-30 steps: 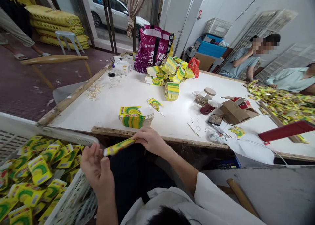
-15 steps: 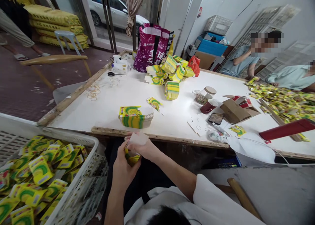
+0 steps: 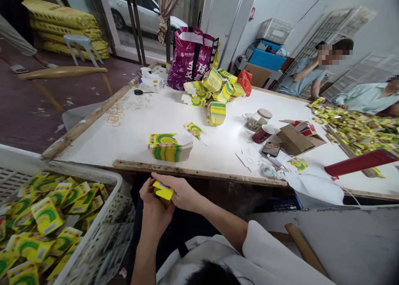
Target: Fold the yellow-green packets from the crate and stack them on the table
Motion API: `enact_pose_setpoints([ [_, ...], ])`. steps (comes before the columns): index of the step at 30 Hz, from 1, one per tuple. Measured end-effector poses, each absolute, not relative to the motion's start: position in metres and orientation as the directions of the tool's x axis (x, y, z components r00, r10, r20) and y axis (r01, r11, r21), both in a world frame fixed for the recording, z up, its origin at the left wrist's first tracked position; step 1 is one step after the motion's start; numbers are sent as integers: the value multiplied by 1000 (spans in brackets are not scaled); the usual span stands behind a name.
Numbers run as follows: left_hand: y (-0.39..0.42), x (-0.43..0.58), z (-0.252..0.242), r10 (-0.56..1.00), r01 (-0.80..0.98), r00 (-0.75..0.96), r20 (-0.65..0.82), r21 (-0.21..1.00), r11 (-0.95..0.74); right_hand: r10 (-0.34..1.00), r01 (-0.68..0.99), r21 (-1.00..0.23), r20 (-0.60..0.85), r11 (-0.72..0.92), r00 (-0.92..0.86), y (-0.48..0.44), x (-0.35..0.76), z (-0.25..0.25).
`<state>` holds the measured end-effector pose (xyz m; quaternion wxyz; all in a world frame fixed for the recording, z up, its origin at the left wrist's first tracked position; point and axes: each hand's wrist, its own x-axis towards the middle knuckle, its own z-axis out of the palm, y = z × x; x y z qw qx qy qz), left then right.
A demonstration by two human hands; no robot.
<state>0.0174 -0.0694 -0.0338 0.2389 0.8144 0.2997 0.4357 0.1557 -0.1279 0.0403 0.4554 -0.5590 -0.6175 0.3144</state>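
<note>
Between my two hands, over my lap at the table's near edge, is a small yellow carton (image 3: 163,192). My left hand (image 3: 152,208) wraps round it from below and the left. From the right, my right hand (image 3: 182,191) grips its upper end, where a yellow flap shows. The fingers cover much of the carton. Just beyond the hands, on the white table, lies a stack of flat yellow-green cartons (image 3: 170,147). One loose flat carton (image 3: 194,130) sits behind that stack.
At my left stands a white plastic basket (image 3: 116,185) holding many yellow cartons. Bundled cartons (image 3: 216,113) lie before a purple bag (image 3: 187,60). To the right are a jar (image 3: 258,119), a mug (image 3: 262,134), a phone (image 3: 272,149) and a cardboard box (image 3: 297,139). Two people sit at the far right by a carton heap.
The white flap that stood up from the carton in my hands is no longer seen; a yellow flap shows there now. My right hand has shifted over the carton's end.
</note>
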Motion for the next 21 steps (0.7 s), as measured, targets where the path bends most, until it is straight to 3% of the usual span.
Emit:
enact_pose_setpoints([
  [4,-70,15,-20,760,396,453,466,659,-640,950,430,-887,263,170,167,-124,162,39],
  [8,-68,4,-12,746,370,488,453,666,-647,975,593,-775,196,218,-103,-129,170,49],
  [11,-64,-2,-16,702,337,515,491,638,-693,979,676,-713,70,184,-192,-133,179,55],
  [16,-61,-5,-17,734,325,545,404,705,-630,957,647,-737,-1,195,-290,-133,192,54],
  [21,-61,-8,-7,793,322,502,345,777,-541,984,625,-766,57,151,-169,-133,183,47],
])
